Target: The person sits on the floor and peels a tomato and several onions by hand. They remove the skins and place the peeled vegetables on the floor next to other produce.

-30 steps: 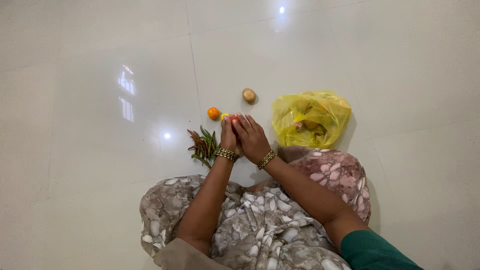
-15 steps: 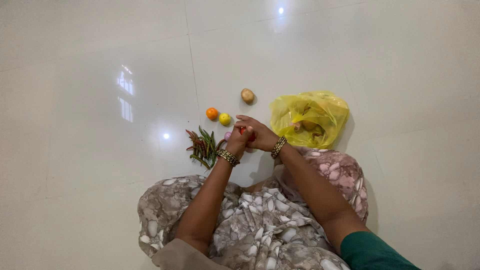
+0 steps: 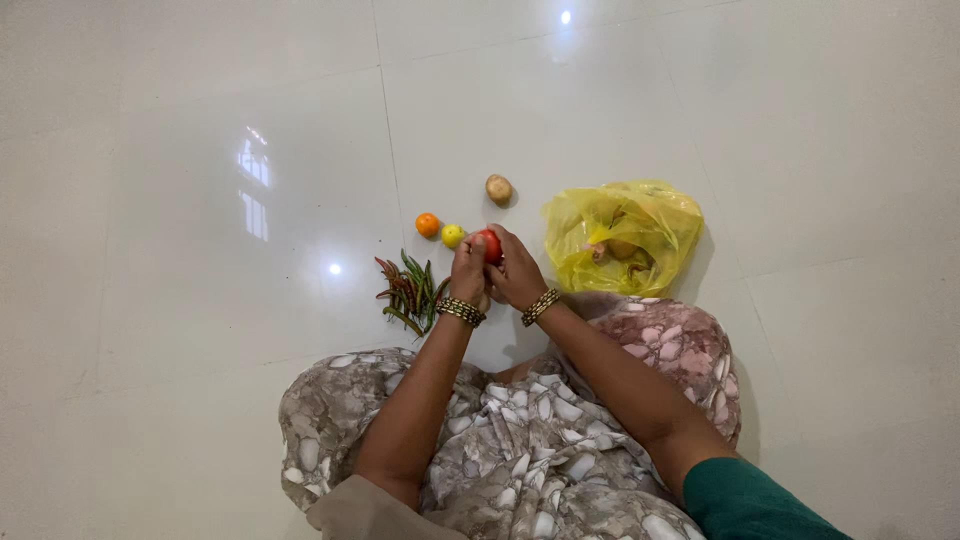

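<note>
Above the white floor [image 3: 200, 300], left hand [image 3: 468, 272] and right hand [image 3: 515, 275] raised together, both gripping a red tomato [image 3: 489, 245]

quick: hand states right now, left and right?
Left hand: closed on the red tomato.
Right hand: closed on the same tomato, from the other side.

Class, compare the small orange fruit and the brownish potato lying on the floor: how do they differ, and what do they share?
The orange fruit is bright orange and evenly round; the potato is dull brown and lumpier. The orange fruit lies right beside a yellow-green fruit; the potato lies apart, farther from the person. Both rest untouched on the white floor.
</note>
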